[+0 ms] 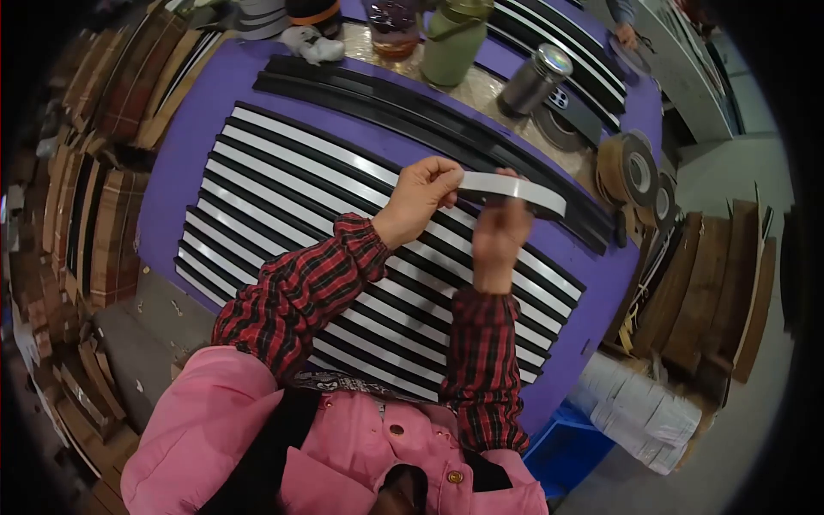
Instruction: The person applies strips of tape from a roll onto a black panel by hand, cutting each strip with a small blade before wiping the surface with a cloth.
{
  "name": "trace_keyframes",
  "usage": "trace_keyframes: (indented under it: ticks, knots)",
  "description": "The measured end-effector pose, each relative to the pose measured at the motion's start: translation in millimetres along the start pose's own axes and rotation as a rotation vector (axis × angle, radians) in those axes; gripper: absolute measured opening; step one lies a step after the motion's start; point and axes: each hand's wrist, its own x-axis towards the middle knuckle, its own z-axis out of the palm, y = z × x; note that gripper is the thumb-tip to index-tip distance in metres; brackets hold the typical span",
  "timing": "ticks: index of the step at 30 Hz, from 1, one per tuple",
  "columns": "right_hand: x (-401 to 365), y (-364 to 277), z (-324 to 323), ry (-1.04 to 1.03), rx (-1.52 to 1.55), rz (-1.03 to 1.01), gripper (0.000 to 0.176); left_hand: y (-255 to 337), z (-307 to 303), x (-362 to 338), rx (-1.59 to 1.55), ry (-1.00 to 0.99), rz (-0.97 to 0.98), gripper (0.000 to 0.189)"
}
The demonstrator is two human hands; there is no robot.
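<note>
My left hand (421, 199) and my right hand (501, 233) are raised together over a purple table (184, 154). Both hold a roll of white tape (524, 192), the left pinching its near end, the right gripping it from below. Under the hands lie several black strips with white tape along them (283, 193), set side by side in rows. My sleeves are red plaid.
Bare black strips (378, 99) lie at the table's far side. Beyond them stand a green jug (451, 43), a metal flask (534, 79) and a jar (393, 26). Brown tape rolls (631, 167) sit at the right edge. Stacked wooden pieces (86, 206) flank both sides. Another person's hand (625, 34) is far right.
</note>
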Motion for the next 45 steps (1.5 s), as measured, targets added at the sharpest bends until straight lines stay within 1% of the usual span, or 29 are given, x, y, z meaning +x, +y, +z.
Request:
trace_keyframes:
  ticks: [2,4,6,7,8,9,10,12,13,14,16,19,22,23,24,25,26,30,32,33,35,36,38,39,40,42,43,44,45]
  knots:
    - [2.6,-31.3,-17.7,-0.006,0.381,0.093,0.047,22.6,-39.9,-0.9,0.156,0.005,0.027,0.009]
    - [7.1,-74.9,-43.2,-0.012,0.385,-0.032,0.04,62.2,-104.8,1.9,0.474,0.176,0.019,0.01]
    - [13.9,-106.6,-87.1,0.053,0.298,-0.063,0.03,97.8,-203.3,17.8,0.657,0.33,0.045,0.012]
    - [21.8,-111.0,-113.5,0.177,0.147,-0.141,0.025,120.4,-243.2,22.9,0.848,0.447,0.088,0.013]
    - [26.5,-106.3,-129.9,0.303,-0.009,-0.216,0.021,138.6,-286.3,30.9,0.881,0.46,0.096,0.014]
    - [29.3,-101.3,-124.9,0.439,-0.234,-0.178,0.022,155.7,-300.1,35.6,0.903,0.517,0.035,0.014]
    - [33.2,-91.4,-123.9,0.443,-0.233,-0.17,0.022,169.8,-308.8,43.2,0.924,0.574,-0.025,0.015]
    - [39.4,-72.2,-125.8,0.467,-0.986,-0.121,0.029,177.9,-327.7,68.3,0.952,0.542,0.008,0.015]
    - [42.0,-66.4,-126.6,0.379,-1.103,-0.126,0.044,178.7,-335.4,76.7,0.972,0.51,0.049,0.016]
    - [46.7,-62.7,-126.4,0.381,-1.102,-0.122,0.044,178.6,-341.9,85.7,1.051,0.52,0.013,0.018]
    - [55.2,-57.9,-122.2,0.394,-1.589,-0.07,0.055,175.5,-348.0,95.8,1.076,0.55,0.014,0.019]
    - [63.3,-48.6,-122.8,0.365,-1.669,-0.186,0.06,164.6,-355.6,105.2,1.095,0.585,0.022,0.02]
    - [66.8,-48.7,-117.4,0.331,-1.822,-0.197,0.049,164.5,-357.5,105.4,1.173,0.652,0.084,0.023]
    - [67.7,-47.5,-114.7,0.284,-1.824,-0.292,0.049,163.8,-360.2,105.1,1.223,0.648,0.108,0.024]
    - [72.5,-44.6,-141.2,0.285,-1.898,-0.305,0.052,162.2,-374.7,107.5,1.331,0.569,0.227,0.025]
    - [73.9,-45.0,-144.9,0.265,-2.001,-0.29,0.056,166.2,-369.1,105.9,1.487,0.577,0.217,0.026]
    - [73.4,-43.3,-144.8,0.263,-2.188,-0.363,0.057,167.4,-382.3,109.7,1.425,0.531,0.161,0.026]
    - [70.2,-41.0,-131.8,0.315,-2.308,-0.307,0.056,171.1,-395.0,114.0,1.572,0.501,0.212,0.035]
    - [67.8,-39.2,-127.5,0.259,-2.274,-0.363,0.054,175.8,-408.4,118.9,1.663,0.552,0.096,0.042]
    - [66.9,-39.0,-125.5,0.277,-2.284,-0.373,0.054,176.1,-400.1,115.9,1.652,0.538,0.109,0.042]
    - [66.5,-38.3,-122.2,0.268,-2.268,-0.283,0.053,178.8,-383.8,107.9,1.841,0.709,-0.102,0.047]
    - [66.8,-38.4,-117.7,0.281,-2.27,-0.238,0.053,176.1,-386.8,108.7,1.835,0.705,-0.09,0.047]
    - [62.2,-37.1,-118.9,0.265,-2.242,-0.288,0.054,156.0,-402.0,112.8,1.666,0.88,0.208,0.043]
    - [57.7,-36.3,-118.2,0.241,-2.211,-0.326,0.055,135.8,-374.6,118.4,1.596,0.719,0.361,0.039]
    - [51.8,-37.7,-116.0,0.256,-2.19,-0.249,0.055,107.2,-315.2,117.7,1.517,0.559,0.508,0.035]
    - [42.5,-40.5,-112.7,0.277,-2.088,-0.24,0.056,49.1,-149.3,91.4,1.344,0.146,0.576,0.015]
    - [39.1,-40.6,-112.4,0.292,-1.989,-0.235,0.056,19.6,-97.0,88.4,1.316,-0.109,0.674,0.011]
    - [38.8,-38.2,-117.7,0.283,-1.698,-0.35,0.046,-7.2,-49.5,87.1,1.25,-0.322,0.811,0.013]
    - [38.0,-43.3,-110.6,0.292,-1.698,-0.359,0.046,-36.5,-12.9,88.7,1.221,-0.455,0.906,0.014]
